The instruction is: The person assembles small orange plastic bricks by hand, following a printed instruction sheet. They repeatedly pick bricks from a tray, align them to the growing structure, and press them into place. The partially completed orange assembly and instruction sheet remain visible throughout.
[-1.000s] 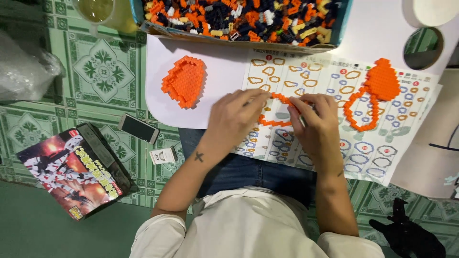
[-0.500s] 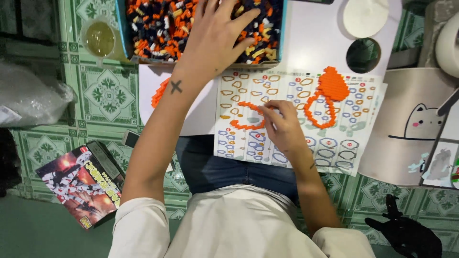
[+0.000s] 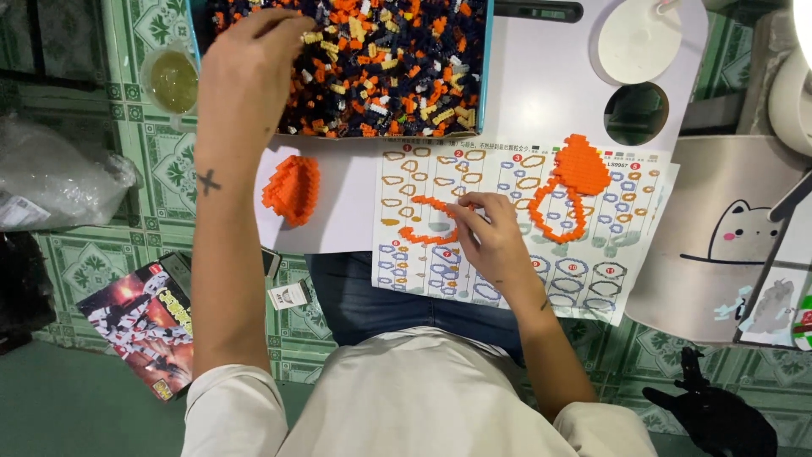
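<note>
My left hand (image 3: 249, 63) reaches into a blue-rimmed box (image 3: 484, 76) full of small orange, dark and yellow building bricks, fingers curled among them. My right hand (image 3: 495, 237) rests on a printed instruction sheet (image 3: 524, 279) and pinches one end of a thin curved strip of orange bricks (image 3: 419, 234). A built orange ring with a solid top (image 3: 575, 190) lies on the sheet to the right. A ridged orange block piece (image 3: 293, 188) sits on the white table to the left.
A white lap table (image 3: 541, 101) with a round hole (image 3: 636, 112) and a white lid (image 3: 639, 38) holds it all. A cup of yellowish liquid (image 3: 173, 80), a printed box (image 3: 144, 326) and a plastic bag (image 3: 59, 178) lie on green patterned floor tiles.
My left hand left the orange strip, reached up into the brick box and now digs at its left side. The right hand stays on the strip. The view has shifted.
</note>
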